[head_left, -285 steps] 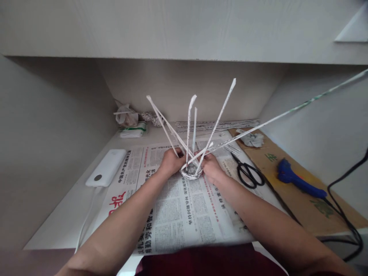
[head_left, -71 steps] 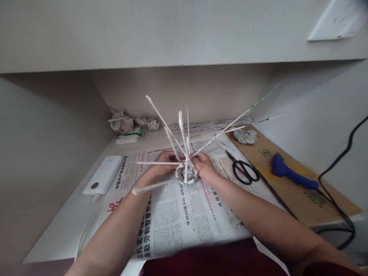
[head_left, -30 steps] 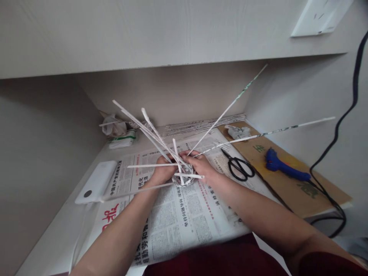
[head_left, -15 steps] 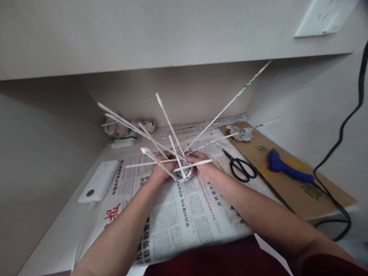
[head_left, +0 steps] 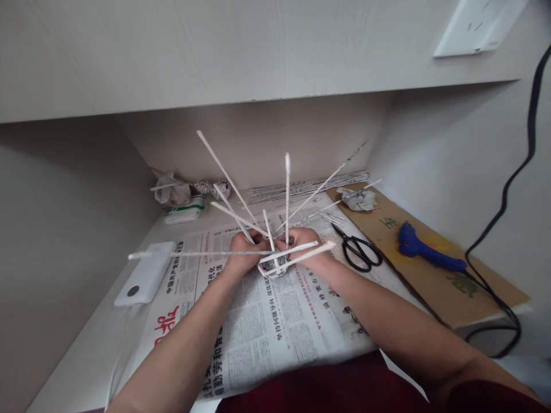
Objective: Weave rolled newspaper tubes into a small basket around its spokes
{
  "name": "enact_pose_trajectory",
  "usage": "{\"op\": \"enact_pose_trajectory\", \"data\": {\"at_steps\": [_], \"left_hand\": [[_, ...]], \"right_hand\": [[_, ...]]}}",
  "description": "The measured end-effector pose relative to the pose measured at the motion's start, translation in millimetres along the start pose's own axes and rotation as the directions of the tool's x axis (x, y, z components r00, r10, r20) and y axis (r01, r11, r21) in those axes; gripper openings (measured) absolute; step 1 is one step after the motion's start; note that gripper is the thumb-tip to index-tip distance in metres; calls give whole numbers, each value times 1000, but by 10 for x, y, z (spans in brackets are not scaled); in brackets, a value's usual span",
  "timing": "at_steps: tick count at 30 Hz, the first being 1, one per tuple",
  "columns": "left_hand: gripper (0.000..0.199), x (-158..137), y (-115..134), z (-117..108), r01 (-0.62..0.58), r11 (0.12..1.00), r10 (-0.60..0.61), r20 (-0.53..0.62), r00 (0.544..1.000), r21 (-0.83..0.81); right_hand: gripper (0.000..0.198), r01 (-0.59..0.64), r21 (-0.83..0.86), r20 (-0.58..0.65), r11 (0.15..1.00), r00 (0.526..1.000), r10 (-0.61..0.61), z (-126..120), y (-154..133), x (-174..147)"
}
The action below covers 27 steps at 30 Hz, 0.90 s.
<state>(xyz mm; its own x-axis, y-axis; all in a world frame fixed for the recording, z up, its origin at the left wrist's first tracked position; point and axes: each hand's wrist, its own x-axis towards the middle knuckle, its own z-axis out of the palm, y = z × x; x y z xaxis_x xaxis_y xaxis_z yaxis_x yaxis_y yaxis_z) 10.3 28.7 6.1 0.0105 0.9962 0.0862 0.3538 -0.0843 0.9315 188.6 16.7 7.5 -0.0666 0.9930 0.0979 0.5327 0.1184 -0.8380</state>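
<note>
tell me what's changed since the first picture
On the woven paper basket, one strand now points left toward the power bank and two others lean right across the right hand. The long green-marked strand, which ran to the picture's right edge, now ends short of it. Left hand and right hand hold the basket, as before; scissors and glue gun lie where they were.

A printed newspaper (head_left: 275,332) lies flat. At the newspaper's left edge sits a white rectangular device (head_left: 146,281) with a dark round spot, a white cable (head_left: 118,355) trailing nearby. Beyond the newspaper's far left corner are a green-and-white packet (head_left: 185,212) and a translucent plastic bag (head_left: 172,192). Near its right side rest black-handled scissors (head_left: 361,252). Farther right of the newspaper, brown cardboard (head_left: 422,287) bears a blue glue gun (head_left: 430,249) and a crumpled greyish wad (head_left: 359,199).
</note>
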Motion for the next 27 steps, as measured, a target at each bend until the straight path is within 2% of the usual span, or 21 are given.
{"op": "enact_pose_trajectory", "data": {"at_steps": [2, 4, 7, 10, 12, 16, 19, 21, 23, 27], "left_hand": [[14, -2, 13, 1, -39, 998, 38, 14, 999, 58], [16, -12, 36, 3, -78, 996, 76, 57, 995, 43], [15, -24, 43, 14, -67, 997, 65, 46, 997, 35], [13, -18, 3, 30, -58, 998, 56, 54, 997, 27], [14, -8, -27, 38, -82, 996, 79, 78, 994, 29], [14, -6, -37, 43, -73, 996, 70, 58, 996, 58], [15, -16, -20, 41, -62, 998, 62, 56, 996, -3], [18, -20, -16, 40, -69, 996, 73, 57, 996, -57], [20, -20, -18, 42, -73, 993, 79, 58, 995, -88], [21, -21, -24, 55, -87, 991, 95, 71, 993, -104]], "right_hand": [[11, 79, -84, -58, 993, 995, -83, 8, -7, -21], [8, 123, -122, -96, 985, 986, -135, 13, -23, -33], [13, 169, -131, -129, 977, 974, -186, 18, -35, -27], [18, 166, -46, -84, 985, 982, -170, 32, -22, -9], [12, 150, 8, -66, 989, 987, -149, 41, -7, 4], [10, 157, 30, -162, 987, 975, -150, 28, -1, 33], [9, 144, 49, -241, 988, 962, -128, 6, -25, 54], [8, 120, 129, -264, 984, 961, -83, 4, -42, 67], [9, 105, 288, -257, 952, 966, -28, 17, -53, 83], [23, 52, 602, -190, 797, 978, 80, 29, -82, 112]]}}
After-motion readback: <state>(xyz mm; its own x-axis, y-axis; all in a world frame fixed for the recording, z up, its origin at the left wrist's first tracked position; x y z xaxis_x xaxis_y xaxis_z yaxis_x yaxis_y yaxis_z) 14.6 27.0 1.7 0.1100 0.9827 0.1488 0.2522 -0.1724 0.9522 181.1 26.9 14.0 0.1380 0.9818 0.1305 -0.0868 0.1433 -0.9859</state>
